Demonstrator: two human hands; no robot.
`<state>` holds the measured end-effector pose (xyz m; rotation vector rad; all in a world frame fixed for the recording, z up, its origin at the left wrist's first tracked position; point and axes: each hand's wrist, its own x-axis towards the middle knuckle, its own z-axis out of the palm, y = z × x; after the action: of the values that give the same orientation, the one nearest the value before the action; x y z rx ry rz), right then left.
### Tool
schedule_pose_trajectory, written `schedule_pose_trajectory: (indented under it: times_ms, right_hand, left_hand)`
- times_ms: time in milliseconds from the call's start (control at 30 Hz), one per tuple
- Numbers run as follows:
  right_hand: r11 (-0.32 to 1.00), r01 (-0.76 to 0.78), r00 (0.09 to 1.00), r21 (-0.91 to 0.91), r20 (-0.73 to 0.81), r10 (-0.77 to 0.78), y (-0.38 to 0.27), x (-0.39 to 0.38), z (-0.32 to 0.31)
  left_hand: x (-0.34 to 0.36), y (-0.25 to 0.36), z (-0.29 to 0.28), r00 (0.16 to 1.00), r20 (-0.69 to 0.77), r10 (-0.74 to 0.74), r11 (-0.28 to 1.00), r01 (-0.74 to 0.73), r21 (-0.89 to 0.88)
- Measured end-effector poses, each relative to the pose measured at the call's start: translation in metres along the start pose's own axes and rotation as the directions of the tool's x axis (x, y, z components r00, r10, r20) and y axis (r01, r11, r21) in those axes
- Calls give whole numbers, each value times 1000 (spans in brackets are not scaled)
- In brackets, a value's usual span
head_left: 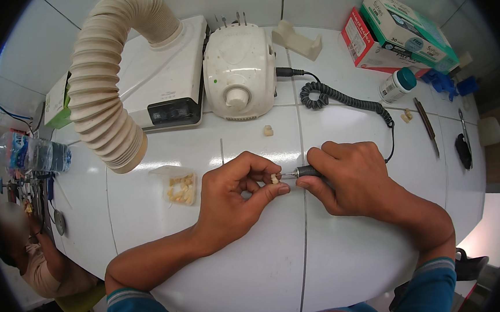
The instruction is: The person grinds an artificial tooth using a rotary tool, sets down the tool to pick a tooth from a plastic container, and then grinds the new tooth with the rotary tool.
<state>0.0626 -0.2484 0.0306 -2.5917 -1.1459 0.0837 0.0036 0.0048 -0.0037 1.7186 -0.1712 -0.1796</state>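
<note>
Between the thumb and fingers of my left hand I pinch a small cream-coloured dental crown. My right hand is closed around the dark grip of a rotary handpiece, whose thin metal bit meets or nearly meets the crown. A black coiled cord links the handpiece to a white control unit with a round knob. To the left of my left hand, a small clear box holds several tooth-coloured pieces. Another such piece lies on the tabletop beyond my hands.
A ribbed suction hose arches from a white box-shaped machine at back left. Stacked cartons, a white jar with a green lid and a brown pen-like tool stand or lie at right. Another person sits at far left.
</note>
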Motion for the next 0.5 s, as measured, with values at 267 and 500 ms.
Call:
schedule_pose_trajectory:
  times_ms: [267, 500]
  right_hand:
    - [986, -14, 964, -164, -264, -30, 14, 3, 11]
    - [963, -198, 834, -183, -547, 67, 42, 17, 26]
  left_hand:
    - [1, -1, 0, 990, -95, 103, 988, -91, 121]
    - [15, -3, 3, 937, -150, 316, 894, -241, 378]
